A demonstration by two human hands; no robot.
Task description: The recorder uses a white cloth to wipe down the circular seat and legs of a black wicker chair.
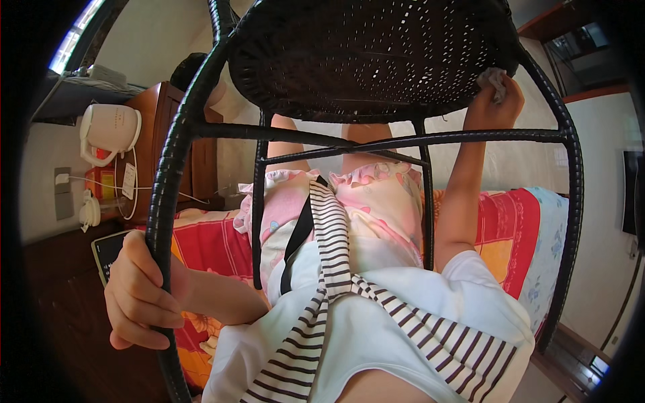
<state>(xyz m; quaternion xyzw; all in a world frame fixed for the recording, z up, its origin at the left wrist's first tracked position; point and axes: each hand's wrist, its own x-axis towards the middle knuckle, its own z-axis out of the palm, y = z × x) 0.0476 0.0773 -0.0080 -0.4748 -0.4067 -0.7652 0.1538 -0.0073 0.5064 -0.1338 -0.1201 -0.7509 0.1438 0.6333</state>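
Note:
A black woven wicker chair (373,65) is held up before me, its perforated seat at the top of the head view and its legs extending toward me. Thin crossed braces (312,135) run between the legs. My left hand (138,297) is wrapped around the left leg (171,191), low in the picture. At the right edge of the seat, my right hand (496,108) holds a crumpled greyish cloth or tissue (495,80). The cloth appears to touch the seat's rim; the fingertips behind it are partly hidden.
I sit on a bed with a red and orange patterned cover (506,231). To the left are a wooden cabinet (174,146), a white electric kettle (111,131), a white cable (131,187) and a phone or tablet (105,254) close to my left hand. A wall-mounted screen (632,194) is at right.

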